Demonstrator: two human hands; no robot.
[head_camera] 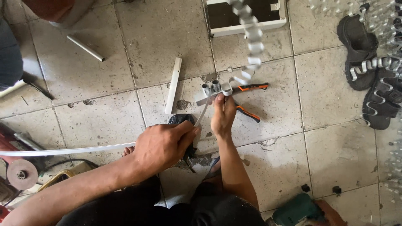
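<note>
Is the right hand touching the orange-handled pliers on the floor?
Apart. The head view shows the right hand gripping the white strip at the peg jig, with bare tile between it and the pliers.

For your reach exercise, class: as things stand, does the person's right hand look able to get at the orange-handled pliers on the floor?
Probably yes. The right hand is at the small pipe jig, and the pliers lie right beside it on the tile floor with nothing between. But its fingers seem busy with the metal strip.

Long flat silvery metal strip (pixel 71 150): smooth, dull sheen, same for the wavy bent silvery metal band (pixel 251 46). Pliers with orange-and-black plastic handles (pixel 248 100) look matt. Grey stone floor tiles (pixel 326 125): rough, speckled, stained.
</note>
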